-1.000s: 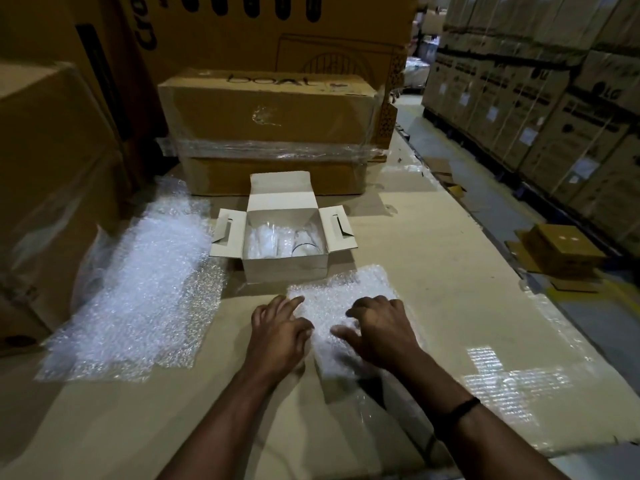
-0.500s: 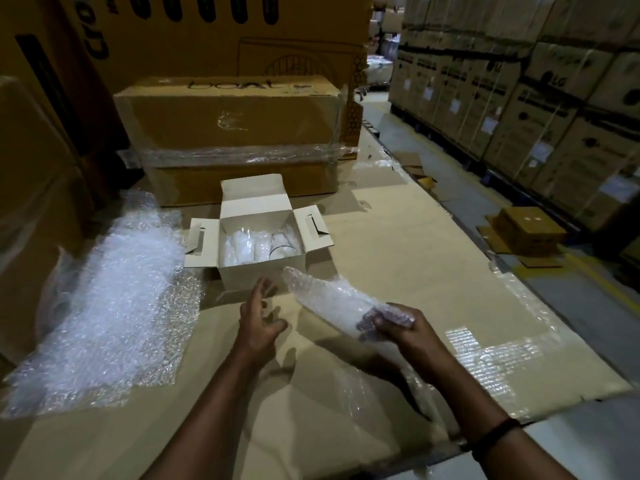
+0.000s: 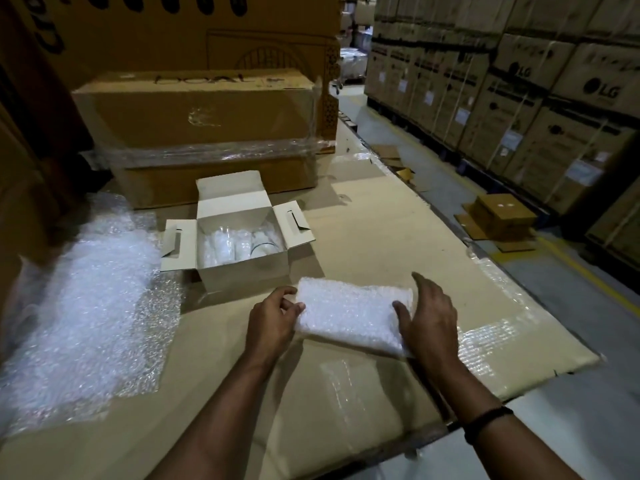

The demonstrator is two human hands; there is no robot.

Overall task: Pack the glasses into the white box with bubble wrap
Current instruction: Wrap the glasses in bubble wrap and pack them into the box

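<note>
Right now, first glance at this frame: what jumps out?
A bubble-wrapped bundle held at its ends by the left hand and right hand, front and centre. Just behind it stands the open white box with clear glasses inside. A loose bubble wrap sheet lies spread on the left.

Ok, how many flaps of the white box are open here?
3. The left side flap and the right side flap fold outward; the back lid flap stands up behind the white box opening. A front flap, if there is one, does not show.
</note>
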